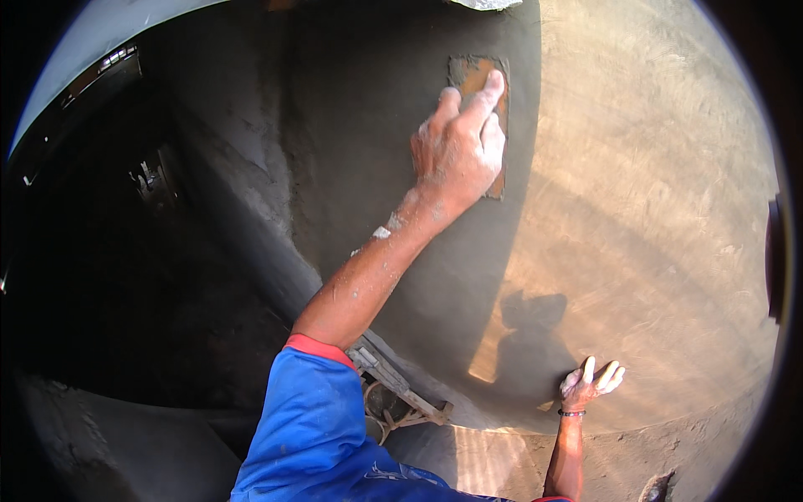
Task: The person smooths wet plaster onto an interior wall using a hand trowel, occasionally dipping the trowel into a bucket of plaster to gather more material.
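My left hand point(458, 151), dusted with grey plaster, is closed on a plastering float point(473, 74). The float has a flat, rectangular orange-brown body smeared with mortar, and lies against the shaded grey plaster point(368, 151) of the wall. Its handle is hidden under my fingers. Lower and to the right, my right hand point(592, 381) touches the sunlit part of the plastered wall point(644, 209). Its whitened fingers are stretched out and apart, with nothing in them, and a dark bracelet circles the wrist.
Past the wall's rough left edge point(288, 201) there is a dark interior. Below my left arm stand wooden pieces point(406, 389) beside a round container point(385, 410), partly hidden by my sleeve. A rougher strip point(669, 456) runs along the wall's bottom.
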`<action>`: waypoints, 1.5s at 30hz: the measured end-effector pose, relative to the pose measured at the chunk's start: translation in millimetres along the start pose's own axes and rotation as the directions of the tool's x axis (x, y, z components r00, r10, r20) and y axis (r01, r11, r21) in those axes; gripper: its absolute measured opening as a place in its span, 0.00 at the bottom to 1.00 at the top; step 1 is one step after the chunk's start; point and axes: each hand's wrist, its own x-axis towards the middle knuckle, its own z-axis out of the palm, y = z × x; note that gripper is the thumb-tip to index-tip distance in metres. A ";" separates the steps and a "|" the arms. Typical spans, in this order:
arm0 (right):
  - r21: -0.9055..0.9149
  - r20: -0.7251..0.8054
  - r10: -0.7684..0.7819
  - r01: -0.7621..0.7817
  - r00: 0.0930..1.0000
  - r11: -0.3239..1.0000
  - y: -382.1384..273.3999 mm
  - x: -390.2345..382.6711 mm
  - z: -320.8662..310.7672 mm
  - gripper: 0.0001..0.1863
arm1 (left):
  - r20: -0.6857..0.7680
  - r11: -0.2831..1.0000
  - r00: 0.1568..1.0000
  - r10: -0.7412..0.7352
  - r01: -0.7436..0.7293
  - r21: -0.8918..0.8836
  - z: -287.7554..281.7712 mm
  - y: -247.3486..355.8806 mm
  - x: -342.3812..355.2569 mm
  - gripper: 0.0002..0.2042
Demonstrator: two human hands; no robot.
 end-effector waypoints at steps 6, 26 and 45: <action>-0.017 0.020 -0.006 0.007 1.000 1.000 -1.1 1.7 -0.4 0.20 | -0.040 0.999 0.999 -0.032 0.033 0.035 1.5 -37.8 -11.9 0.23; 0.004 0.036 -0.011 0.011 0.999 1.000 -4.1 2.0 -2.4 0.21 | 0.174 0.996 0.981 -0.082 0.076 0.041 0.5 2.7 -32.7 0.22; 0.014 0.016 -0.001 0.001 1.000 1.000 -4.1 4.3 0.1 0.20 | -0.055 0.994 0.993 -0.107 0.107 0.007 -4.4 24.5 42.1 0.24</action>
